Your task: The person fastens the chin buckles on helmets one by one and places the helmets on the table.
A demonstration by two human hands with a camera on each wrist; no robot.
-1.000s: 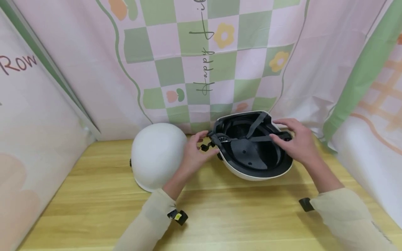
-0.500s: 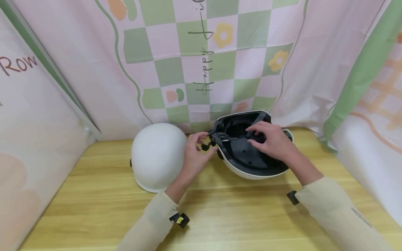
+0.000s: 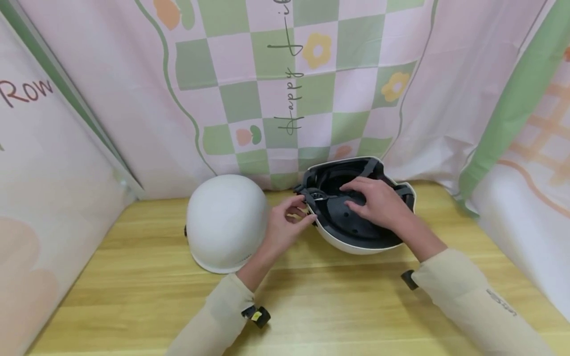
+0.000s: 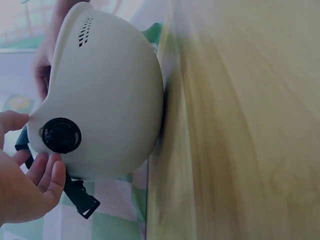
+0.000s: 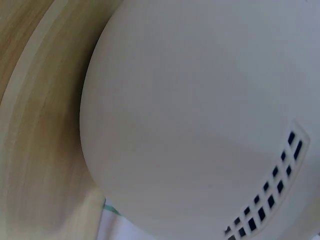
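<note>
An upturned white helmet [image 3: 356,247] with a black padded inside rests on the wooden table. My left hand [image 3: 285,222] is at its left end, thumb and fingers bent around the rim. In the left wrist view the fingers lie beside a round black knob [image 4: 61,135], and a black buckle [image 4: 86,204] hangs below them. My right hand [image 3: 378,202] reaches into the helmet, thumb and index finger apart with nothing visible between them; its other fingers are hidden. A dark strap [image 3: 369,167] runs down behind it. The right wrist view shows only the white shell and its vent holes [image 5: 270,192].
A second white helmet [image 3: 224,222] stands dome up on the table [image 3: 334,311], just left of my left hand. A checked curtain [image 3: 285,94] hangs behind both helmets. Fabric walls border the left and right sides.
My right hand has left the helmet's right rim and moved left into its inside. My left hand has shifted slightly right, from the straps and buckle to the rim. The second helmet has not moved.
</note>
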